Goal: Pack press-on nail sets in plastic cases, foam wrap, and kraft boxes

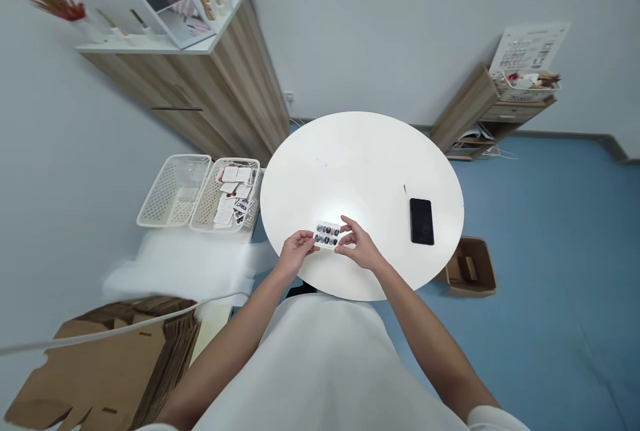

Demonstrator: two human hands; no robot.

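Note:
A small white card of press-on nails [327, 235], with two rows of dark, grey and patterned nails, is between my hands just above the near part of the round white table [360, 151]. My left hand [299, 249] pinches the card's left edge, thumb on its face and fingers curled behind. At the card's right edge is my right hand [359, 244], its thumb by the lower corner and its fingertips by the upper side; the index finger stands a little apart. A black phone [421, 221] lies to the right on the table, with a tiny dark object [405, 188] near it.
Two white baskets [175, 191] stand left of the table, the nearer one holding many nail cards [229, 201]. Flattened cardboard boxes [110, 364] and white wrapping [185, 261] lie lower left. An open cardboard box [470, 267] is on the floor at right. Cabinets [240, 84] stand behind.

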